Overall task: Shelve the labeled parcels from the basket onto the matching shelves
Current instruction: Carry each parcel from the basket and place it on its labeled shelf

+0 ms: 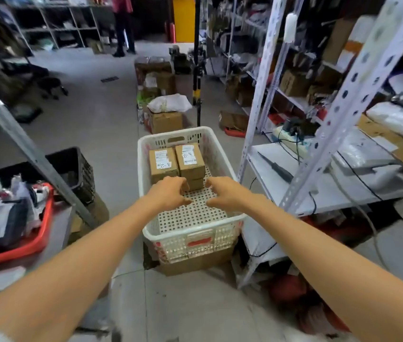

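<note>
A white plastic basket [236, 169] stands on a cardboard box in the aisle. At its far end are brown cardboard parcels with white labels. The left parcel [163, 164] is marked A-2. The right parcel [190, 157], also marked A-2, sits on a lower parcel [196, 184]. My left hand [168, 192] and my right hand [223, 192] reach into the basket, fingers loosely curled, on either side of the lower parcel. Neither hand holds anything. The basket's near half shows its bare perforated floor.
A white metal rack [291, 186] with parcels and cables stands on the right, a grey rack post [22, 141] on the left. A red tray [36, 243] of clutter and a black crate [77, 166] sit at left. Boxes [165, 120], a tripod pole [196, 77] and a person [122, 25] lie beyond.
</note>
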